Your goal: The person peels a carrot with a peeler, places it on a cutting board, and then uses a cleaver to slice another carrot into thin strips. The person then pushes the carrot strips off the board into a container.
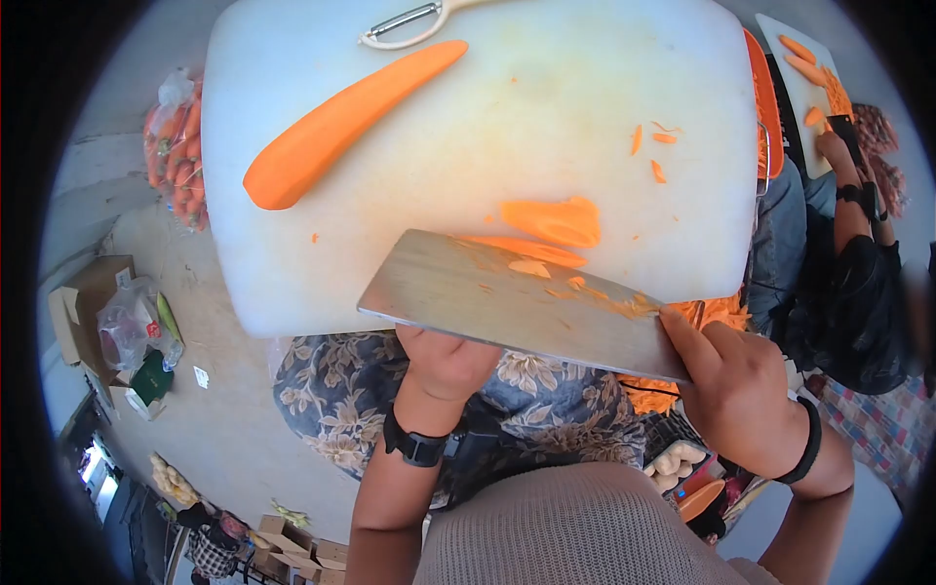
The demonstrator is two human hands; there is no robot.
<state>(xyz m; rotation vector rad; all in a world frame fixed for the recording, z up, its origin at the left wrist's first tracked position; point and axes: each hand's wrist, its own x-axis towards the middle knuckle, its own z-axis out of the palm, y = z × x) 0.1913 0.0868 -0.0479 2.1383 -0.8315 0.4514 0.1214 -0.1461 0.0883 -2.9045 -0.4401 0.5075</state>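
Observation:
My right hand (pixel 736 385) is closed around the handle end of a cleaver (pixel 497 302), its forefinger lying along the blade. The wide blade is tilted over the near edge of a white cutting board (pixel 585 117), with orange bits stuck to its face. My left hand (pixel 448 363) is under and behind the blade, which hides its fingers. Just past the blade lie two flat carrot slices, one of them a broad carrot slice (pixel 554 220). Farther left on the board rests a long peeled carrot (pixel 351 127), cut flat at its thick end.
A peeler (pixel 405 24) lies at the board's far edge. Small carrot scraps (pixel 658 171) dot the right side. Carrot shreds (pixel 717 312) fill the space below the right edge. A bag of carrots (pixel 180 146) is at left. At right, another person's hand (pixel 837 151) works at a second board.

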